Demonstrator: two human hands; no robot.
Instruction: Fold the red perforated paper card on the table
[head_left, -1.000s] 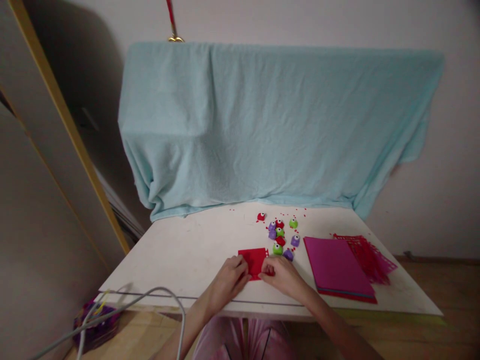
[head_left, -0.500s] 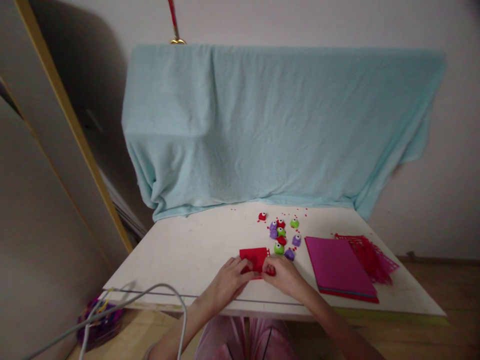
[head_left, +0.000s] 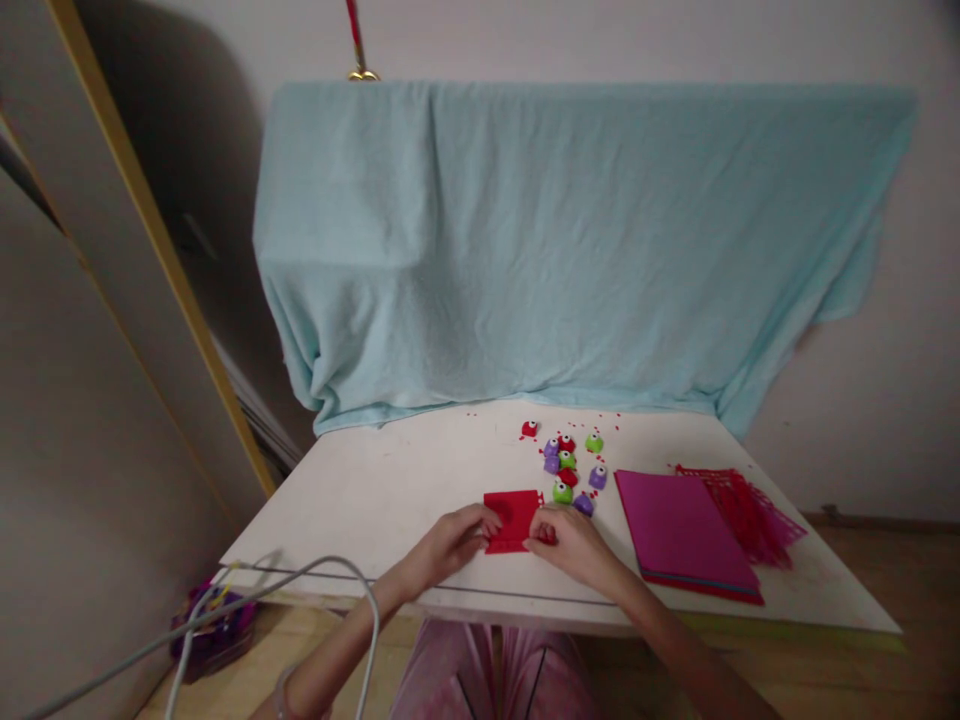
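A small red sheet lies on the white table in front of me, with small cut-outs at its upper right corner. My left hand is at the sheet's left edge, its fingers loosely curved and apart. At the right edge my right hand has its fingers bent together over the sheet's lower right part, around something red; what exactly it grips is partly hidden. Just beyond the right hand sit several small eyed pieces, among them a green one, a purple one and a red one.
A stack of magenta and red sheets lies at the right, beside red cut-out strips. Tiny red scraps dot the table. A grey cable crosses the front left edge. A light blue cloth hangs behind.
My left hand has drawn back leftward from the middle of the red sheet to its left edge, its fingers more apart. The right hand stays near the right edge. The view has shifted slightly.
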